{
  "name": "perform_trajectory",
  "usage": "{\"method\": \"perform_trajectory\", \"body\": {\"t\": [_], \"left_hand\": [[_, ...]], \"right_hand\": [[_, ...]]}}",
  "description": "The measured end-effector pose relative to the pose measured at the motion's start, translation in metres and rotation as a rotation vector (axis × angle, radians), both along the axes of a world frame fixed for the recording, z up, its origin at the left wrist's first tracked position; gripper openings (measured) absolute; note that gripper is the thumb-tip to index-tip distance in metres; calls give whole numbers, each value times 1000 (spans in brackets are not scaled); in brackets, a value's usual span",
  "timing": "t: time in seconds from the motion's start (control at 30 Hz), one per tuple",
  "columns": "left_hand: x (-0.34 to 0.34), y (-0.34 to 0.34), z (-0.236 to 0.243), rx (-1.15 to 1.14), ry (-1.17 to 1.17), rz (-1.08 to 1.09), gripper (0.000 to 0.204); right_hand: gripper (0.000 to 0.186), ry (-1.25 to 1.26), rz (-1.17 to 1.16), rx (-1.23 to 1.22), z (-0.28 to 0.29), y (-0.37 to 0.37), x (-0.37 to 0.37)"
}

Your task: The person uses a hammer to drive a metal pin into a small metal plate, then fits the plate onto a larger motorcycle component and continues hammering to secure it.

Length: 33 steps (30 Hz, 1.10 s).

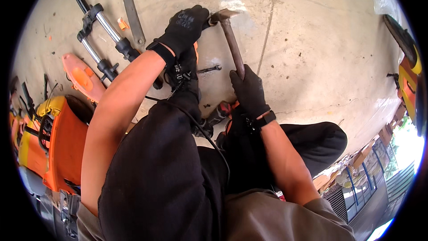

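Note:
My right hand (pixel 249 90), in a black glove, is closed round the lower handle of a hammer (pixel 232 44). The hammer's rusty metal head is at the far end, next to the fingers of my left hand (pixel 186 27). That hand, gloved in black too, is closed on a small metal part with a round end (pixel 213 21), mostly hidden by the fingers and the hammer head. Whether the head touches the part I cannot tell. A small wrench (pixel 209 69) lies on the floor between my hands, beside my shoe.
A large adjustable wrench (pixel 131 13) and a pair of fork tubes (pixel 108 27) lie at the far left. Nearer are an orange fender (pixel 82 78) and orange motorcycle bodywork (pixel 67 145). A red and black power tool (pixel 219 112) sits between my legs. Yellow-orange bodywork (pixel 408 80) stands at right.

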<state>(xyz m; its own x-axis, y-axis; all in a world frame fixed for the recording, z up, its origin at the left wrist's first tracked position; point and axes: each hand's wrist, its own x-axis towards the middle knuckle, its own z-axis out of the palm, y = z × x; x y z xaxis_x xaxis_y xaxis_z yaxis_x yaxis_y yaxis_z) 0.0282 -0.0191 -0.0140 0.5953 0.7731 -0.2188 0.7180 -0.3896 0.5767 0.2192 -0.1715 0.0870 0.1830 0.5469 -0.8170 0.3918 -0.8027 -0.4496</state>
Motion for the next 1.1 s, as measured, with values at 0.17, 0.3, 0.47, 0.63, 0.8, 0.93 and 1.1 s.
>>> {"method": "perform_trajectory", "body": {"t": [0.17, 0.3, 0.47, 0.63, 0.8, 0.93, 1.1], "left_hand": [[-2, -6, 5, 48, -54, 85, 10], [-4, -9, 12, -6, -34, 64, 12], [-5, -5, 1, 45, -59, 5, 11], [-4, -6, 0, 32, -42, -13, 10], [-4, -4, 2, 11, -72, -5, 9], [-5, -6, -5, 42, -108, -9, 9], [-5, -2, -2, 46, -105, -6, 8]], "right_hand": [[28, -39, -119, 130, 27, -1, 3], [29, -19, -182, 124, 27, 1, 6], [29, -26, -122, 139, 18, -13, -1], [30, -39, -110, 145, 23, -10, -8], [31, -40, -171, 227, 20, -15, -12], [29, -109, 3, 69, 4, -15, -12], [28, -76, -93, 131, 18, -6, -8]]}}
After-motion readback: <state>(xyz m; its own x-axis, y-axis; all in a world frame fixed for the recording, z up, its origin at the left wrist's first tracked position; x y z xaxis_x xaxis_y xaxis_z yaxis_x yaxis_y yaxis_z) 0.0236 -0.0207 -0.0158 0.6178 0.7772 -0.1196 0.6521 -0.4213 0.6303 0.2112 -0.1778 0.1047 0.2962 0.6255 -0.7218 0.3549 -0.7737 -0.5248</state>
